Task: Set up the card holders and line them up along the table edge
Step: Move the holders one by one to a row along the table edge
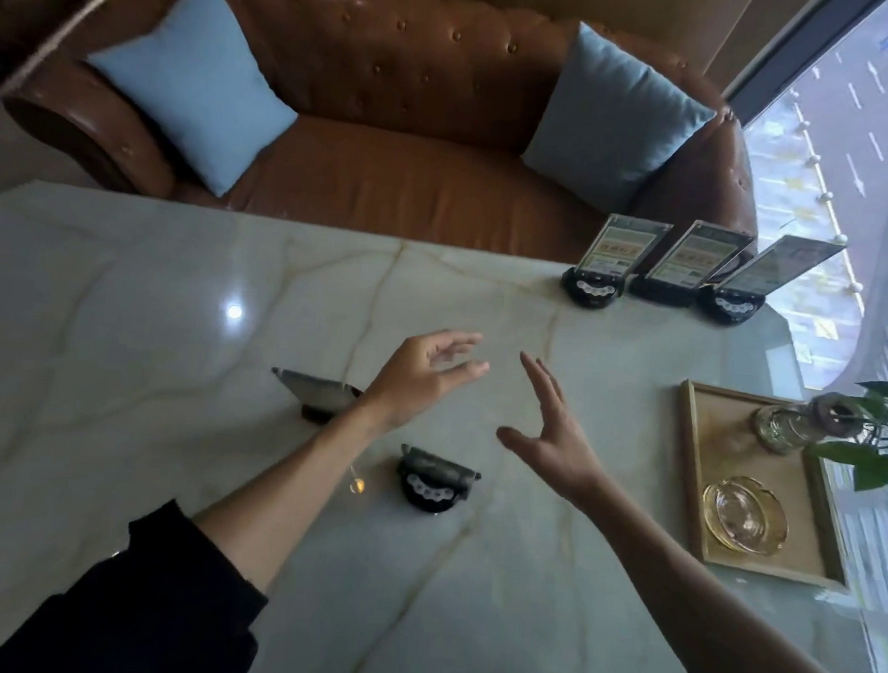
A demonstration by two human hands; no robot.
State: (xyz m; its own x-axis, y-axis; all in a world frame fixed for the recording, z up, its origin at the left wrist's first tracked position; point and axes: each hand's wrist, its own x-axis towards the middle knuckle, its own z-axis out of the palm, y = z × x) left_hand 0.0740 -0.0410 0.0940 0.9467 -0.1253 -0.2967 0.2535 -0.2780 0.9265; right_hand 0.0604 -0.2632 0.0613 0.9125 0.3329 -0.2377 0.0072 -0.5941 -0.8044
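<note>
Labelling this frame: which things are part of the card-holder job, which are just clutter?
Job:
- three standing card holders at the far edge
- near card holder
- card holder behind left wrist
- left hand, right hand, both empty

Clutter:
- wooden tray
- ashtray
- plant jar
- cushions

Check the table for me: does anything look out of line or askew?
Yes. Three card holders stand in a row at the far edge, but two sit mid-table: one near the left forearm, another behind the left wrist, its card tilted steeply back.
</note>
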